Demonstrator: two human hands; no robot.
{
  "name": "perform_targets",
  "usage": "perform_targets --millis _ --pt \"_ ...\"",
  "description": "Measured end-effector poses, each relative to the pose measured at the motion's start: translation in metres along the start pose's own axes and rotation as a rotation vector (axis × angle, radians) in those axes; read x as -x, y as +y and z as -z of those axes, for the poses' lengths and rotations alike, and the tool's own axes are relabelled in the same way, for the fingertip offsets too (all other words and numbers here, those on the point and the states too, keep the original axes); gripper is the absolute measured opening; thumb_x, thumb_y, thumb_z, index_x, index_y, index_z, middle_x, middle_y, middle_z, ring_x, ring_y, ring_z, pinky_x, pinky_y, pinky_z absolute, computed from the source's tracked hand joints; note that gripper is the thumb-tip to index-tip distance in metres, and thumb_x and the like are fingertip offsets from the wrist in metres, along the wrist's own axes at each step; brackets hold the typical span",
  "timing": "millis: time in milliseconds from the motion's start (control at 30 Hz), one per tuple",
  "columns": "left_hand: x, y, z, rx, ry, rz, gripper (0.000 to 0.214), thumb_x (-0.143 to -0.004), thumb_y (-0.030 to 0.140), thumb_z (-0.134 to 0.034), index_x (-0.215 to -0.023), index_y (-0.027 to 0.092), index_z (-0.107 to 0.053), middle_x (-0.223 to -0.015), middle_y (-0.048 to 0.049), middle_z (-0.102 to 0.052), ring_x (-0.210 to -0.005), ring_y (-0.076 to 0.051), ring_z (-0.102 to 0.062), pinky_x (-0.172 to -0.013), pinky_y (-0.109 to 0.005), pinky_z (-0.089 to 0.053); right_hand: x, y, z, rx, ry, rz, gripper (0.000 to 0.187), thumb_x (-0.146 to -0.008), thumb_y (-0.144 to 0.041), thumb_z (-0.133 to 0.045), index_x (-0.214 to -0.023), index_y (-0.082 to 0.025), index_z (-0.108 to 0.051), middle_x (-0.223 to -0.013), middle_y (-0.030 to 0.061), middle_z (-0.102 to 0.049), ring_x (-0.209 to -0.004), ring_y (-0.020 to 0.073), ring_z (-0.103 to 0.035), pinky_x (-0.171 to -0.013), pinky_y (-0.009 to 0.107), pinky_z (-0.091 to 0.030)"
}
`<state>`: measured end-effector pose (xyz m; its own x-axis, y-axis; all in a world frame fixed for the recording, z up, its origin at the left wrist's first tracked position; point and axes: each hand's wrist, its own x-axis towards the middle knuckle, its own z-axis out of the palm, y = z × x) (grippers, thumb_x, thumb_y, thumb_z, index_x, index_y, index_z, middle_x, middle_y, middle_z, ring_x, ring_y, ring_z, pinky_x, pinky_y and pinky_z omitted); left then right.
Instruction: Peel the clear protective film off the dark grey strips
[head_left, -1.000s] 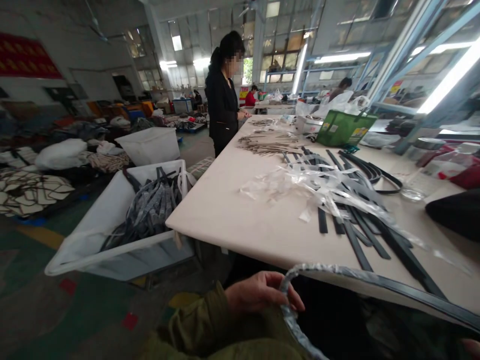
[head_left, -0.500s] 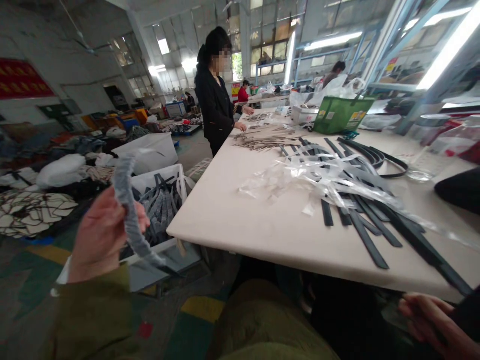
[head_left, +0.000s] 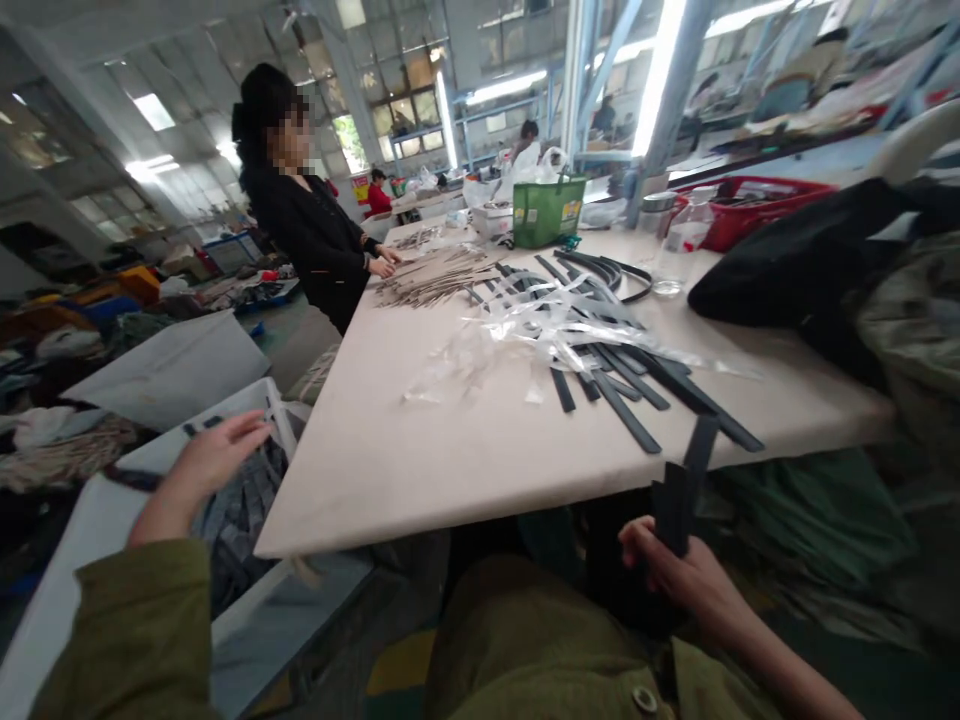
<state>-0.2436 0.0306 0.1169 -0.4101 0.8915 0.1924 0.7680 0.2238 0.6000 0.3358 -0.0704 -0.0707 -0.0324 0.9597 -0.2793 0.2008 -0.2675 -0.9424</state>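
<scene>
My left hand [head_left: 214, 458] hovers over a white box [head_left: 283, 425] at the table's left side. Its fingers are stretched out, and nothing shows in them. Inside the box lie many grey-covered strips [head_left: 244, 525]. My right hand [head_left: 679, 575] is closed around a few flat black strips [head_left: 679, 505], which point upward just in front of the table edge. More black strips [head_left: 626, 420] are spread on the table [head_left: 360, 470], partly covered by clear plastic strips [head_left: 555, 330].
Opposite, a person in black [head_left: 307, 235] handles thin beige strips [head_left: 439, 280]. A green bag [head_left: 549, 212], a glass jar [head_left: 670, 265] and a red basket [head_left: 780, 205] stand farther back. Dark cloth [head_left: 787, 285] lies on the table's right side.
The grey-covered strip has left my left hand, whose fingers have opened over the box. My right hand has come further into view with black strips. The view has turned right.
</scene>
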Motion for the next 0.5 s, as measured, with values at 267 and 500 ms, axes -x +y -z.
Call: perform_targets --millis 267,500 --pt "0.035 0.146 -0.193 -0.107 -0.557 -0.617 0.037 -0.086 0.046 -0.051 -0.101 0.021 -0.074 -0.097 -0.006 -0.077 -0.087 -0.023 -0.071 -0.082 -0.031 -0.053 -0.002 0.035 -0.017 0.033 -0.084 0.009 0.06 -0.083 -0.074 -0.048 -0.085 -0.016 -0.063 -0.068 0.0027 -0.061 -0.056 0.0153 -0.051 -0.049 0.026 -0.04" --pt "0.071 0.232 -0.302 -0.162 -0.464 -0.929 0.026 -0.085 0.026 -0.063 -0.108 0.019 -0.071 -0.122 -0.0121 -0.067 -0.113 -0.025 -0.061 -0.099 -0.035 -0.043 -0.003 0.04 -0.012 -0.037 -0.03 0.029 0.062 -0.079 -0.077 -0.051 -0.084 -0.016 -0.063 -0.065 0.0023 -0.061 -0.056 0.0161 -0.053 -0.047 0.025 -0.04"
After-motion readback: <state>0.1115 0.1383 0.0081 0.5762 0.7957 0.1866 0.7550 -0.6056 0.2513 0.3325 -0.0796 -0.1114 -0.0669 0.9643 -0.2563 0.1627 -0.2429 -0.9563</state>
